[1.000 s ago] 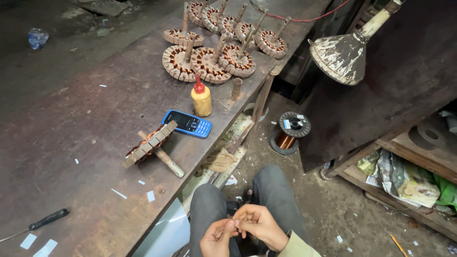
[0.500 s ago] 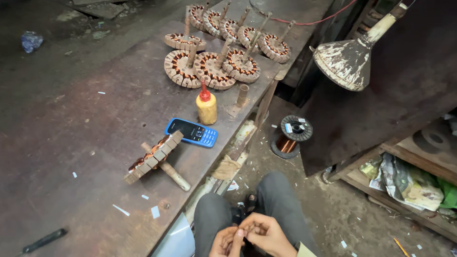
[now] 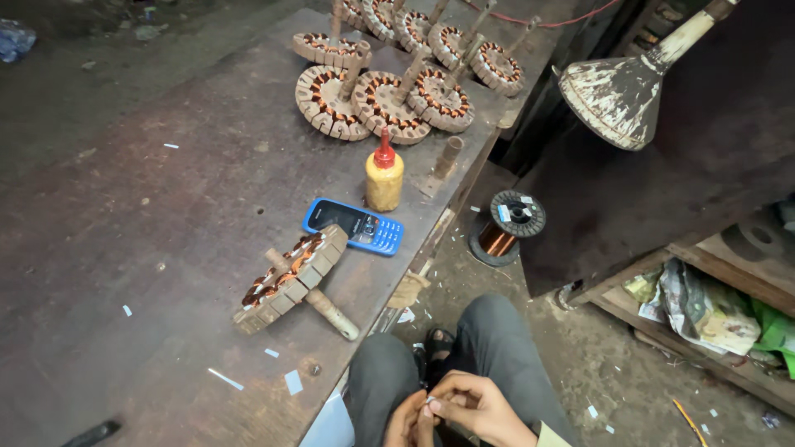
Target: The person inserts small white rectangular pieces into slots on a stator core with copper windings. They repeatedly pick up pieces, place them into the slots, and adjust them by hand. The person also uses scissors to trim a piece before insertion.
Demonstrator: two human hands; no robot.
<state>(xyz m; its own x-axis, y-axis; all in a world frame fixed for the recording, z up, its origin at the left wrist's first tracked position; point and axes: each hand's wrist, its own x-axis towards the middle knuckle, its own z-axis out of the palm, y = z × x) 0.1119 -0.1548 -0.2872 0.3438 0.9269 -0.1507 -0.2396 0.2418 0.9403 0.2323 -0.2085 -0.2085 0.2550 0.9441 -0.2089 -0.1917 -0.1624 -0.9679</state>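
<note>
Over lap: both hands' grip (image 3: 431, 407) pinching small piece; one phone (image 3: 354, 225), one bottle (image 3: 384, 172).

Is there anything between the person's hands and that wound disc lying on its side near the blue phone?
Nothing visible stands between. The hands are together over the lap, pinching something too small to tell. The tilted disc lies on the table past its edge, with only bare tabletop and paper scraps between.

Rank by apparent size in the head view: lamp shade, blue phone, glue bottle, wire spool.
1. lamp shade, though it sits nearer the camera.
2. blue phone.
3. glue bottle and wire spool look alike; unranked.
</note>
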